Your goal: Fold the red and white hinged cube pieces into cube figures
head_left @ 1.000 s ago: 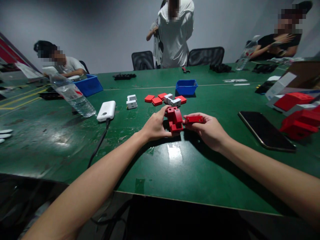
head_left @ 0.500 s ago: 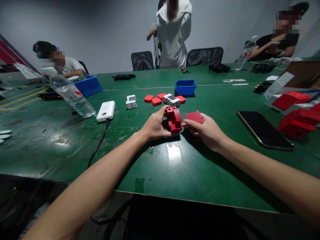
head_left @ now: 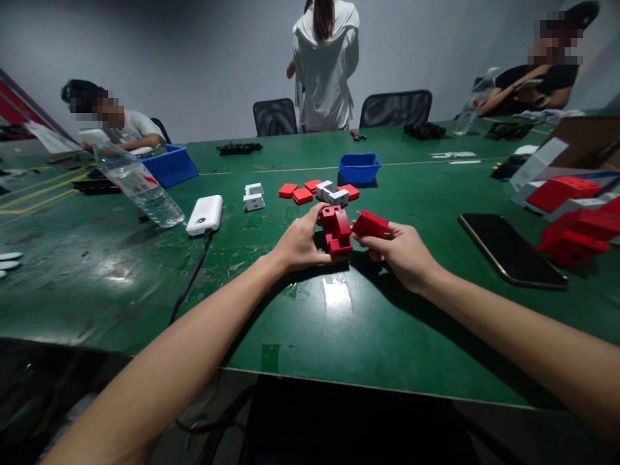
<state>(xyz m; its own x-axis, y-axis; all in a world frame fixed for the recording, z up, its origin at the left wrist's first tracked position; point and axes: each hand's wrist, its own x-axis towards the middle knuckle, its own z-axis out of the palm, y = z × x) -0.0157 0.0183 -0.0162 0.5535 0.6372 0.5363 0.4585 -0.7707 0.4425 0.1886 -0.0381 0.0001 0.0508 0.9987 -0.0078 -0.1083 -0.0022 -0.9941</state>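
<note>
My left hand grips a red bracket-like block with a hole and a stepped notch, near the table surface. Close to its right side, my right hand pinches a flat red square piece, tilted, with a small metal pin at its upper left corner. The two red parts are very near each other; whether they touch I cannot tell. Just beyond lie several red square pieces and a white notched block. Another white notched block stands farther left.
On the green table, a white power bank with a black cable and a tilted water bottle stand left. A blue bin is ahead. A phone and red blocks lie right. People are around the table's far side.
My right hand has turned the flat red piece, so it now tilts more edge-on and sits closer to the red block. My left hand keeps its hold. The standing person has shifted slightly left.
</note>
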